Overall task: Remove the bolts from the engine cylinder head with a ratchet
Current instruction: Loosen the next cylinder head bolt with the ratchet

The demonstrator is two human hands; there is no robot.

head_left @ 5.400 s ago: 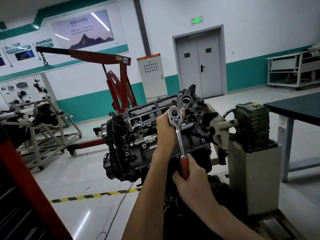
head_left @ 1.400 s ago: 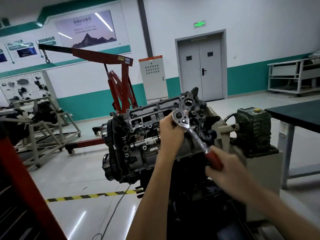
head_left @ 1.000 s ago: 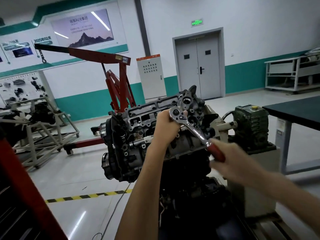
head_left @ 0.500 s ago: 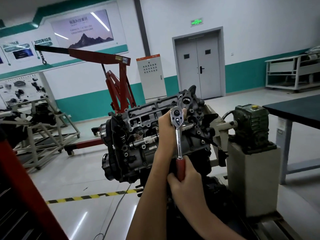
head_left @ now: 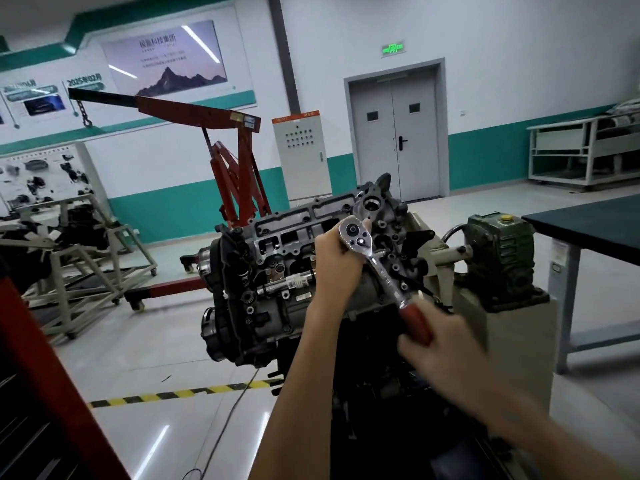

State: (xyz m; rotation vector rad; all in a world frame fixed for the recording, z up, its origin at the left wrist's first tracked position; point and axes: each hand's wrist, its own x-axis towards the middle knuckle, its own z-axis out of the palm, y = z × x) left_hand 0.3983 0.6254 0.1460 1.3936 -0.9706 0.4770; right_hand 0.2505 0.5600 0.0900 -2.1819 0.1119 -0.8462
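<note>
The green gearbox and its pedestal stand close on the right hand's right; the cylinder head walls off its left.

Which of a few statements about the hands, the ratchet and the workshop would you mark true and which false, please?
1. The right hand grips the red handle of the ratchet while the left hand holds its head end. True.
2. The ratchet's handle points straight up. False: it slants down to the right from the head.
3. A red engine crane stands behind the cylinder head, to the left. True.
4. The crane is lifting the cylinder head. False: its chain hangs free, far off to the left.
</note>
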